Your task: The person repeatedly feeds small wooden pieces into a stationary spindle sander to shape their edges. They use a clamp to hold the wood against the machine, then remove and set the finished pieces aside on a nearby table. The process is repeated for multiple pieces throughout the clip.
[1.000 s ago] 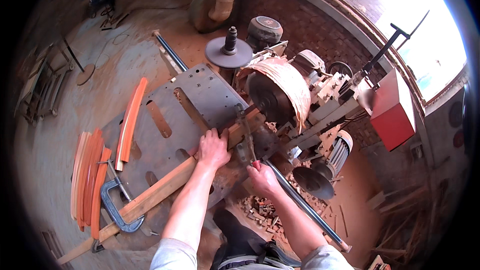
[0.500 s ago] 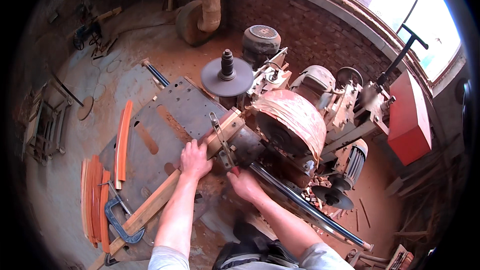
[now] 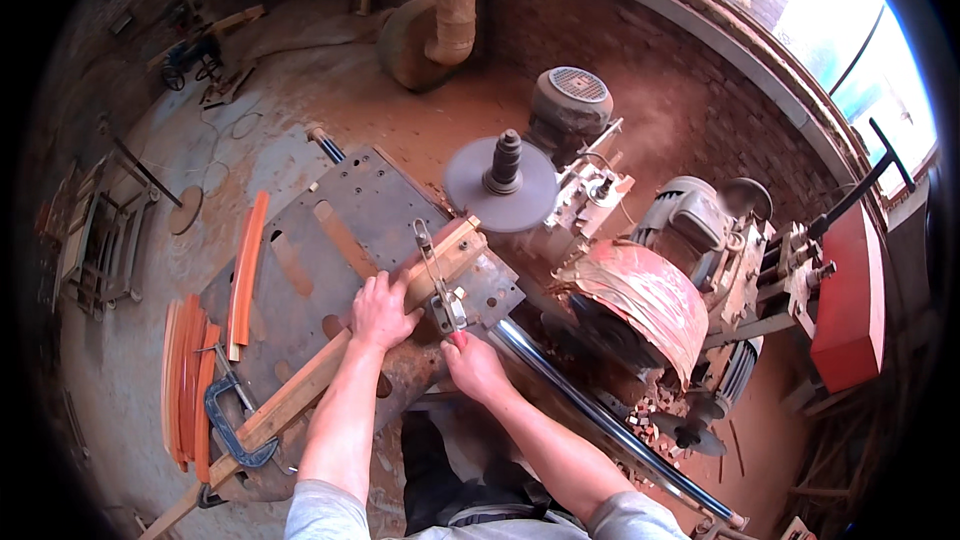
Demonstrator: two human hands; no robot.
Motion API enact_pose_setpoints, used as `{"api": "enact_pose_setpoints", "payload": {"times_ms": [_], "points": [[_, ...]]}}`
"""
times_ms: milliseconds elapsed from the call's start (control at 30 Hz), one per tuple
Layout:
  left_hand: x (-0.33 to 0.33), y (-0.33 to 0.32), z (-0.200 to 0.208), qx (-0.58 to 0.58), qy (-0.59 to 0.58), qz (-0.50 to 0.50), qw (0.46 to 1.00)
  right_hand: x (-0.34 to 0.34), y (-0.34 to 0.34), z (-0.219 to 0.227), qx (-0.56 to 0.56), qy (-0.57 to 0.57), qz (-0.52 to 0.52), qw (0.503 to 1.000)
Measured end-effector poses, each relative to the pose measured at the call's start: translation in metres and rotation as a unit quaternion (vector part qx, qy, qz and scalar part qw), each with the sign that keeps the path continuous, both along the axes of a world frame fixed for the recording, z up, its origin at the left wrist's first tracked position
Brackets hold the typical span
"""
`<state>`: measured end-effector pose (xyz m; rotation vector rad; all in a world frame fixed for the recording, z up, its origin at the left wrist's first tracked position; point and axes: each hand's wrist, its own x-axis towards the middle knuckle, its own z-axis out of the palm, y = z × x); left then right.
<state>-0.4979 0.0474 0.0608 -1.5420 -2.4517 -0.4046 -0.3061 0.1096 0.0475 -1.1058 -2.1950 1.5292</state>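
Fingers (image 3: 464,356) round red handle (image 3: 458,338), grey disc (image 3: 468,190) beyond

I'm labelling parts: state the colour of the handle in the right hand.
The handle is red, clearest in the head view.

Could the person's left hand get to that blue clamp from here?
Probably yes: the blue clamp sits toward the person's left, and the way along the wooden bar from the left hand looks free.
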Motion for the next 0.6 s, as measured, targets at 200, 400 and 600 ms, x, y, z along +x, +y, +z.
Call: {"api": "enact_pose_setpoints", "payload": {"times_ms": [200,400,600], "points": [[-0.049,0.001,0.008,-0.007,-0.005,0.006,1.0,-0.047,0.004,0.015,0.004,-0.01,0.007,1.0],[-0.107,0.007,0.018,-0.018,-0.028,0.016,0.999,-0.105,0.012,0.028,-0.009,-0.031,0.018,0.999],[-0.174,0.021,0.033,-0.022,-0.116,0.045,0.992,-0.162,0.011,0.032,0.107,-0.01,-0.049,0.993]]}}
